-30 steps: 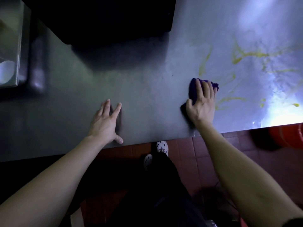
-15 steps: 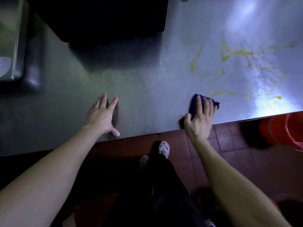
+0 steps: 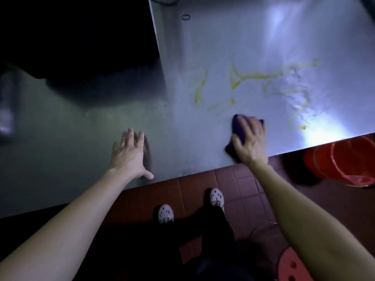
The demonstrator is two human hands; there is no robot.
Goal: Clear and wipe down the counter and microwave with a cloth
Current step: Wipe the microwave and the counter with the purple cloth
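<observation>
A steel counter [image 3: 233, 47] fills the upper part of the head view. Yellow smears [image 3: 263, 77] streak its right half. My right hand [image 3: 250, 141] presses a purple cloth [image 3: 236, 125] flat on the counter near the front edge, fingers straight over it, just below the smears. My left hand [image 3: 129, 154] rests flat on the counter to the left, fingers spread, holding nothing. The black microwave [image 3: 81, 37] stands dark at the back left.
A red bucket [image 3: 343, 161] stands on the brown tiled floor [image 3: 203, 183] below the counter's right edge. My two feet in white clogs [image 3: 217, 196] are below. A small black ring [image 3: 185, 17] lies far back on the counter.
My right hand has slid the cloth toward the counter's front edge and then slightly right. The view has shifted, showing more of the counter's back. My left hand has stayed planted.
</observation>
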